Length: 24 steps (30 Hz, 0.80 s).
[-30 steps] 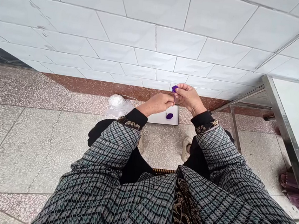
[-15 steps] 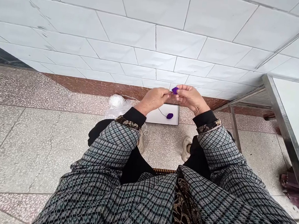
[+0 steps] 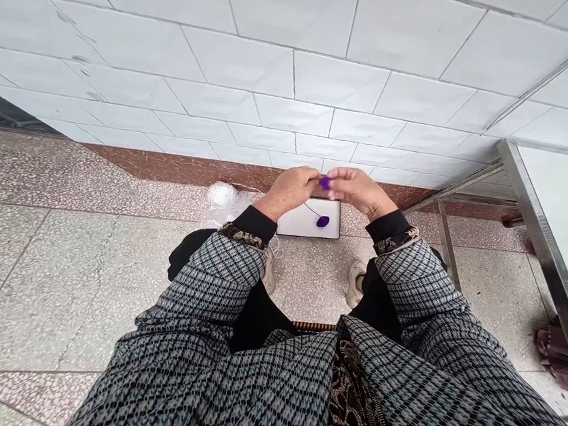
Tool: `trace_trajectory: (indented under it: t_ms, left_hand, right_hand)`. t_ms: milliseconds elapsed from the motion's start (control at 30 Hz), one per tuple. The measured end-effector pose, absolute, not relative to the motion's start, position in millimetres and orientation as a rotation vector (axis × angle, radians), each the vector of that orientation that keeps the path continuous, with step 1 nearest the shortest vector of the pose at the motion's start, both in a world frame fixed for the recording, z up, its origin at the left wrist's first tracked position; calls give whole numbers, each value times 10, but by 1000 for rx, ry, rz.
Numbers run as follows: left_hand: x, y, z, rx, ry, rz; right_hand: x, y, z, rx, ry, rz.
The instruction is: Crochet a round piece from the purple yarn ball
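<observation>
My left hand (image 3: 294, 188) is closed, its thumb and fingers pinched at the left edge of a small purple yarn piece (image 3: 324, 183). Opposite it, my right hand (image 3: 359, 189) has its fingertips close against the piece's right side, slightly blurred and apart rather than pinched. Whether a thin tool is between the hands I cannot make out. Below them lies a purple ball of yarn (image 3: 323, 221) inside a shallow white box (image 3: 295, 226) with a dark rim. A thin dark strand runs from the ball up toward my left hand.
A white yarn ball (image 3: 222, 195) sits in clear plastic (image 3: 223, 217) left of the box, with loose white strands nearby. The tiled wall (image 3: 268, 111) rises just ahead. At right stands a metal-framed table (image 3: 547, 245). My shoes (image 3: 356, 282) rest on the speckled floor.
The purple piece has shifted slightly left and down, nearer my left fingertips. My right fingers have loosened from their pinch on it. My left hand has barely moved.
</observation>
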<state>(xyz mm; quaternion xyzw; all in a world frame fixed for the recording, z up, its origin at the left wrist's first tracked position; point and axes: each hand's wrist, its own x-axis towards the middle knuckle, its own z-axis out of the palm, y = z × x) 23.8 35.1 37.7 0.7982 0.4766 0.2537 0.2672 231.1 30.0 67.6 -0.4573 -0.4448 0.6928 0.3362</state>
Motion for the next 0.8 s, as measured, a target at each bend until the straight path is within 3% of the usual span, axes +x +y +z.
trace_trajectory:
  t_ms: [233, 467, 633, 800]
  left_hand:
    - [351, 242, 397, 2192, 835, 480]
    - [193, 315, 495, 2090, 1211, 747]
    - [211, 329, 441, 2065, 1301, 634]
    - [310, 296, 341, 2167, 1036, 459]
  right_hand:
    - [2310, 389, 598, -1298, -1080, 1590]
    - [2297, 308, 598, -1258, -1395, 1926]
    - [2305, 325, 615, -1116, -1162, 1885]
    - [2281, 342, 603, -1137, -1002, 1802]
